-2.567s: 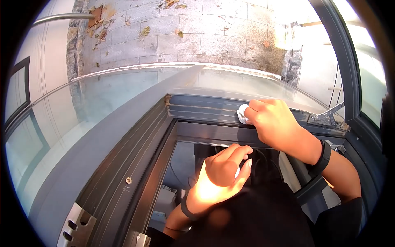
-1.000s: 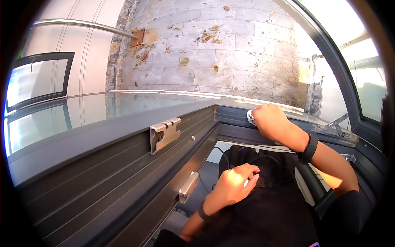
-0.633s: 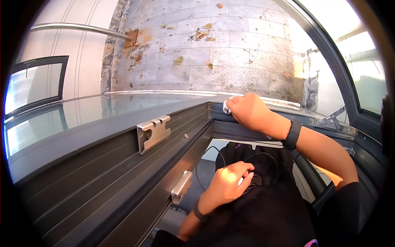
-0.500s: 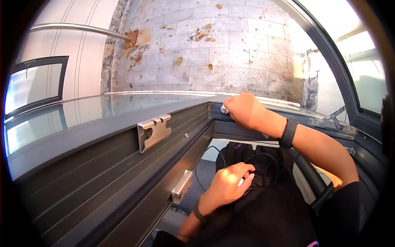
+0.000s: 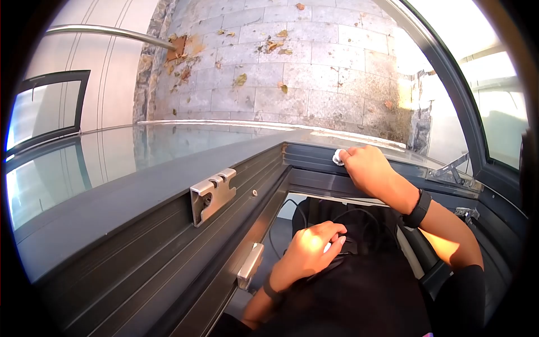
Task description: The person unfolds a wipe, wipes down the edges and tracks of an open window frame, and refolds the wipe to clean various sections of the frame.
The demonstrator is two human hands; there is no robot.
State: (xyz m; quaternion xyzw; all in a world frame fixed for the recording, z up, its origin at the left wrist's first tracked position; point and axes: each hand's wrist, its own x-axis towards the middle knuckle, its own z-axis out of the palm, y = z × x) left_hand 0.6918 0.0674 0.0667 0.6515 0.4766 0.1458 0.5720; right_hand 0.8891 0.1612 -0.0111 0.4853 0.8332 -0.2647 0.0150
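White wad (image 5: 337, 158) is touching the window frame (image 5: 309, 158); the right hand (image 5: 366, 170) is pinching it, nearly closed; the left hand (image 5: 310, 251) is curling around a small white item (image 5: 327, 247).

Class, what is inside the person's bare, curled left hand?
In the left hand, a small white thing shows; the fingers cover the rest, hiding its full shape.

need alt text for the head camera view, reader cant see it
A person's right hand holds a white wad at a grooved dark window frame; the left hand is curled below, something white in its grip. Outside, leaves lie on stone paving.
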